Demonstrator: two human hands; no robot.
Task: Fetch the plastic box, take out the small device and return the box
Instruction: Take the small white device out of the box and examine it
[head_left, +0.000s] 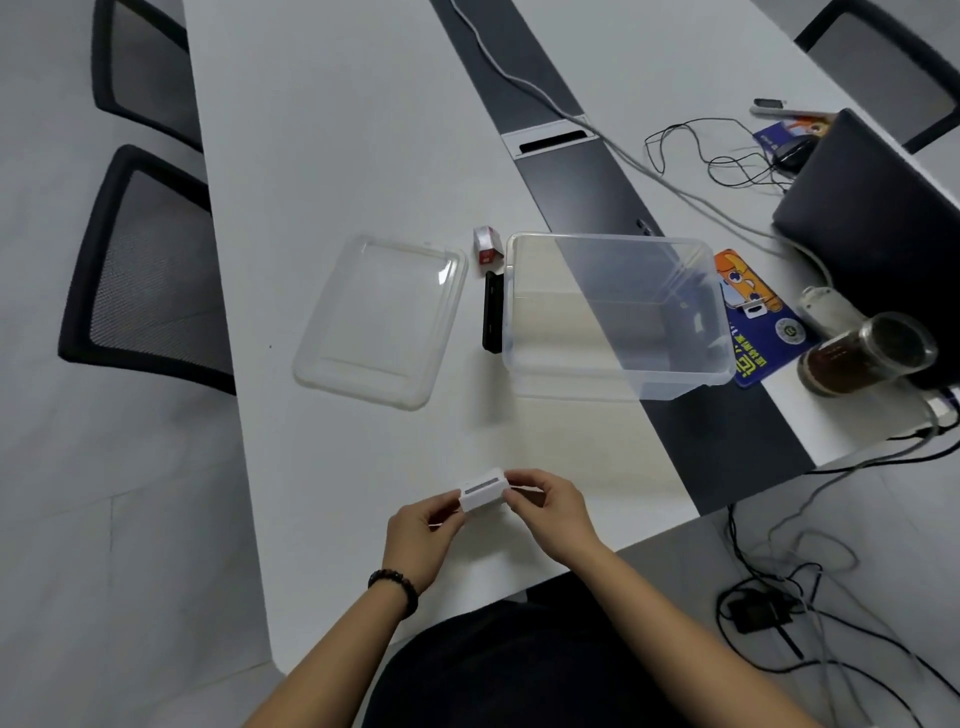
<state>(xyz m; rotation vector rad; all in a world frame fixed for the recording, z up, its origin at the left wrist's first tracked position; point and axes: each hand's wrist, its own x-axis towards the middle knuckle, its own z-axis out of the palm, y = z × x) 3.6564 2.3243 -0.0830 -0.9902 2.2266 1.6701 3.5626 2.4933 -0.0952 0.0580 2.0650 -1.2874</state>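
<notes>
left hand (422, 538): closed on the left end of the small device; a dark bead bracelet (396, 583) is worn at the wrist.
right hand (551, 506): fingers pinched on the right end of the small device.
small device (483, 496): white block with a grey strip on top, held between both hands just above the near edge of the tabletop.
tabletop (332, 156): white, crossed by a dark centre strip running near-right to far.
plastic box (613, 317): clear, open, set upright far of the hands, partly over the dark strip; looks empty.
lid (382, 319): clear, laid flat left of the plastic box, apart from it.
black bar (492, 312): laid against the left wall of the plastic box.
small red-white carton (485, 247): stood just past the black bar, between lid and box.
jar (867, 353): dark contents, placed right of the box, beside a closed laptop (878, 228).
</notes>
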